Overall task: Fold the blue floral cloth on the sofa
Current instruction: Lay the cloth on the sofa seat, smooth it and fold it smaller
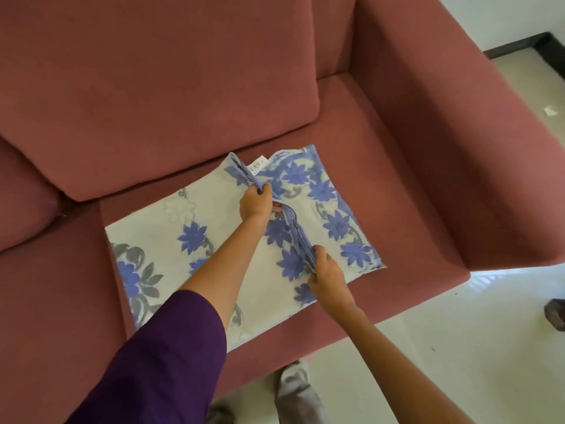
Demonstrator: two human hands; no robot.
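Observation:
The blue floral cloth lies spread on the seat of a dusty-red sofa. It is pale with blue flowers and grey leaves, and a white label shows near its far edge. A raised ridge of cloth runs across its right part. My left hand pinches the far end of that ridge. My right hand pinches the near end. My left forearm crosses over the middle of the cloth and hides part of it.
A back cushion stands behind the cloth. The right armrest rises beside it. Pale tiled floor lies to the right and in front, with my legs visible at the bottom edge.

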